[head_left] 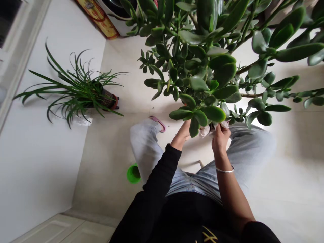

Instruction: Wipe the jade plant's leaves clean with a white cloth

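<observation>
R hand (221, 140) pinching white cloth (204, 131) under jade plant (199, 67), L hand (182, 132) fingers hidden; spider plant (76, 89) in red-rimmed pot (109, 99)

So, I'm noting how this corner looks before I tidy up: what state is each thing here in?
Left hand: raised beneath the jade leaves, grip unclear
Right hand: closed on the cloth
White cloth: crumpled
Jade plant: dense, with glossy green leaves
Spider plant: potted, with long arching green leaves
Green container: open mouth showing, beside the leg
</observation>
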### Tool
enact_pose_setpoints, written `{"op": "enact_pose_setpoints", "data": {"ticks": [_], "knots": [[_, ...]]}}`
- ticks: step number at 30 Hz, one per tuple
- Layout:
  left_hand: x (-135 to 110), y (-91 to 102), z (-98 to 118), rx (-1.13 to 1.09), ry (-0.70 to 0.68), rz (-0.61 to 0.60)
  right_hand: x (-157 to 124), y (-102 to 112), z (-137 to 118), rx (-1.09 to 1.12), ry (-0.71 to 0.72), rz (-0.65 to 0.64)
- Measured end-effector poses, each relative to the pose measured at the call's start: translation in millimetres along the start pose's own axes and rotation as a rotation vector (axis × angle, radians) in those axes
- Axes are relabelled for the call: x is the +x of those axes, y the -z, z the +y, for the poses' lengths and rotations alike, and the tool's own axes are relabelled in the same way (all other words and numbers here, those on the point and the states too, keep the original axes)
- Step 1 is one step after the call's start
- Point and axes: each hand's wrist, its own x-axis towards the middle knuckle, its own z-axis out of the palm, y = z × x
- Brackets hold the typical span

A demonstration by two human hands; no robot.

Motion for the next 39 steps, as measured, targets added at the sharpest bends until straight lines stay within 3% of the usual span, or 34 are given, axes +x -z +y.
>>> {"op": "enact_pose_setpoints", "data": {"ticks": [2,7,15,24,31,39], "knots": [[0,2.4,2,0.026,0.006,-0.048,0,1,1,-0.001,0.004,0.008],[2,3.3,5,0.089,-0.023,-0.003,0,0,-1,0.004,0.014,0.034],[2,6.5,2,0.036,0.034,0.253,0,2,-1,0.015,0.0,0.046],[-30,-0.9,-37,-0.201,0.128,0.411,-10,12,5,-0.01,-0.069,0.028],[-17,-21.4,-63,-0.419,0.263,0.302,-10,23,7,-0.047,-0.035,0.04],[21,-34.2,-52,-0.66,0.361,0.131,-11,14,-8,-0.107,-0.012,0.053]]}}
